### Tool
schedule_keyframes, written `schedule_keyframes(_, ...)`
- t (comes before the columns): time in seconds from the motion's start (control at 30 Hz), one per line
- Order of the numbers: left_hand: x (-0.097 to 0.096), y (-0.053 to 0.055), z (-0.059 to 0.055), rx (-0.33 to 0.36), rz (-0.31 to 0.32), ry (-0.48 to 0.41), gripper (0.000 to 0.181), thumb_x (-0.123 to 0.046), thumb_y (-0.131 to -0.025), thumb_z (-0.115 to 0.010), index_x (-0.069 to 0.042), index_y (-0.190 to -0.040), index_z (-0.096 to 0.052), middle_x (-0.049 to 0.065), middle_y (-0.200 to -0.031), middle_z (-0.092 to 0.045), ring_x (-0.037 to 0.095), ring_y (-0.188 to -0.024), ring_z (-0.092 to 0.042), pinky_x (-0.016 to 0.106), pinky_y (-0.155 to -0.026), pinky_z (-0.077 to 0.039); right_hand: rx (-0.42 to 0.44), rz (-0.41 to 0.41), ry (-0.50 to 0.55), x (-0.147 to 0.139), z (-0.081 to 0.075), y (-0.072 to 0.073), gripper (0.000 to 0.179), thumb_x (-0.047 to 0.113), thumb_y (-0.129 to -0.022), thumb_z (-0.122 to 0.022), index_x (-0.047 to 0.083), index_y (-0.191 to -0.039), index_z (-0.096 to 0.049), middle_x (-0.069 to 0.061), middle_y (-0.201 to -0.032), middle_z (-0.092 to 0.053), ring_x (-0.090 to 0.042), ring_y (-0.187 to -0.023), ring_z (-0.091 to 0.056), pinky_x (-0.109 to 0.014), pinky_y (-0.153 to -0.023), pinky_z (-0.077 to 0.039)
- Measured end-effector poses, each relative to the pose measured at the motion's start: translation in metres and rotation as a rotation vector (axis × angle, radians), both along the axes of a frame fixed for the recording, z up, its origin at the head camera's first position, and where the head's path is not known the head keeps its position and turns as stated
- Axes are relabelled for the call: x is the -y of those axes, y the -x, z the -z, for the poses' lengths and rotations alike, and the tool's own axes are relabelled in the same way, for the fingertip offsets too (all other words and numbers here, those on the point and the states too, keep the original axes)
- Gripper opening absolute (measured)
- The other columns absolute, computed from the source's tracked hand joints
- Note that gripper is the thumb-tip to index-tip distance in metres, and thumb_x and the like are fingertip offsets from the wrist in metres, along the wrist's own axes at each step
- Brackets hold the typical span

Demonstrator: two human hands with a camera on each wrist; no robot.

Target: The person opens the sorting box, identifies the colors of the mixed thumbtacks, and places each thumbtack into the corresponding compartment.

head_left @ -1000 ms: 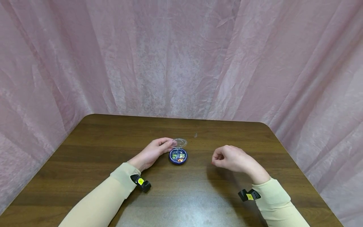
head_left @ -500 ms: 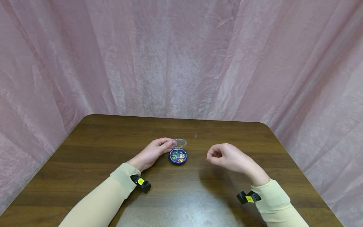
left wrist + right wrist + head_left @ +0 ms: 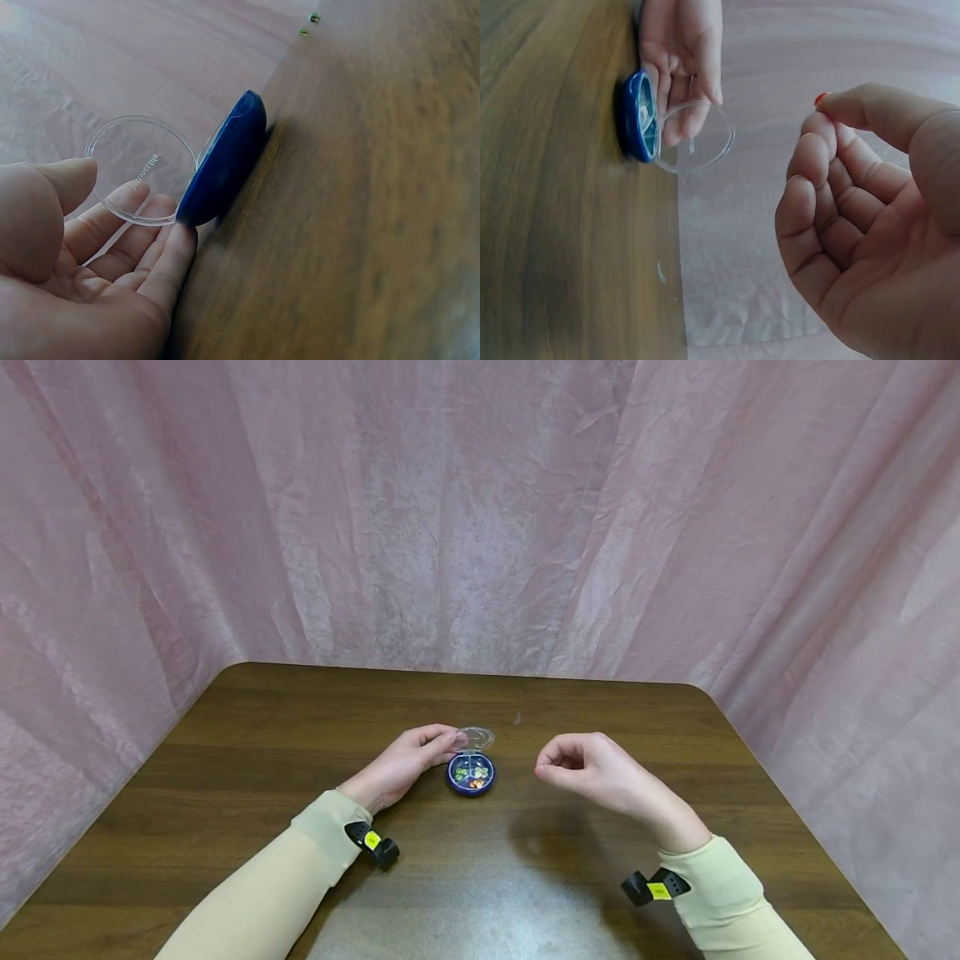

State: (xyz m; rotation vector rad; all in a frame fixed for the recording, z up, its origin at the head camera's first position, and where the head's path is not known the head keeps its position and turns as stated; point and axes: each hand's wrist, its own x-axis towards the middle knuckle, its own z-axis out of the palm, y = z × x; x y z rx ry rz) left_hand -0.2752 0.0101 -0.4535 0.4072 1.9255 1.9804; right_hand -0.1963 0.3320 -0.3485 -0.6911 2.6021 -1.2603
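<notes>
A small round blue pill box [image 3: 471,774] stands on the table with its clear lid [image 3: 480,738] raised on the hinge. Small green and orange bead-like pieces lie in its divided compartments. My left hand [image 3: 408,762] holds the lid's left edge between thumb and fingers, and a fingertip touches the blue base [image 3: 225,165]. To the right of the box, my right hand [image 3: 600,774] hovers above the table. Its thumb and index finger pinch a tiny red-orange bead [image 3: 823,97], mostly hidden by the fingertips; the other fingers are curled.
The brown wooden table [image 3: 315,710] has rounded far corners. A pink curtain [image 3: 480,527] hangs behind it and along the sides. A small pale mark [image 3: 517,718] shows beyond the box. Two small green spots [image 3: 313,17] appear near the top of the left wrist view.
My right hand has moved left and slightly away from me, closer to the pill box, keeping its pinch. My left hand and the box have stayed in place.
</notes>
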Motion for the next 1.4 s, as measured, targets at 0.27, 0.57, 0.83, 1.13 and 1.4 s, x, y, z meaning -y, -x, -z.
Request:
schedule_keyframes(0.27,0.002,0.001,0.004,-0.024,0.001,-0.027,0.036,-0.018,-0.119,-0.053,0.01,-0.141,-0.062,0.026,-0.152,-0.062,0.037,-0.148,-0.055,0.043,-0.123,-0.048,0.051,-0.018,0.125,0.005,-0.003,-0.002,0.008,0.022,-0.104,-0.079,0.015,-0.101,-0.078,-0.016,-0.103,-0.074,-0.018,-0.09,-0.066,-0.025,-0.077,-0.054)
schedule_keyframes(0.57,0.004,0.0,0.002,-0.024,-0.006,-0.02,0.036,-0.018,-0.119,-0.053,0.009,-0.141,-0.062,0.025,-0.152,-0.062,0.036,-0.148,-0.055,0.042,-0.122,-0.048,0.097,-0.048,0.221,0.012,-0.005,-0.003,0.007,0.017,-0.106,-0.077,0.011,-0.107,-0.077,-0.007,-0.095,-0.069,-0.02,-0.089,-0.063,-0.028,-0.078,-0.055)
schedule_keyframes(0.83,0.002,-0.002,0.001,-0.022,0.011,-0.007,0.037,-0.019,-0.119,-0.054,0.008,-0.143,-0.062,0.024,-0.154,-0.061,0.035,-0.149,-0.054,0.041,-0.122,-0.048,0.11,-0.06,0.291,0.022,-0.009,-0.002,0.011,0.019,-0.109,-0.074,0.009,-0.107,-0.075,-0.006,-0.088,-0.063,-0.023,-0.087,-0.062,-0.031,-0.08,-0.056)
schedule_keyframes(1.13,-0.002,-0.001,0.004,-0.013,-0.004,-0.006,0.036,-0.02,-0.118,-0.056,0.006,-0.142,-0.065,0.021,-0.15,-0.065,0.032,-0.146,-0.057,0.037,-0.118,-0.052,0.114,-0.118,0.433,0.037,-0.014,0.003,0.01,0.011,-0.109,-0.07,0.0,-0.107,-0.07,-0.001,-0.084,-0.063,-0.016,-0.082,-0.061,-0.029,-0.081,-0.053)
schedule_keyframes(1.4,-0.003,0.0,0.001,0.004,-0.017,-0.005,0.033,-0.02,-0.118,-0.056,0.004,-0.139,-0.067,0.018,-0.148,-0.067,0.03,-0.145,-0.059,0.039,-0.119,-0.052,0.215,-0.253,0.626,0.04,-0.017,0.001,0.017,0.003,-0.11,-0.06,0.013,-0.104,-0.073,0.001,-0.09,-0.064,-0.012,-0.083,-0.06,-0.023,-0.078,-0.053)
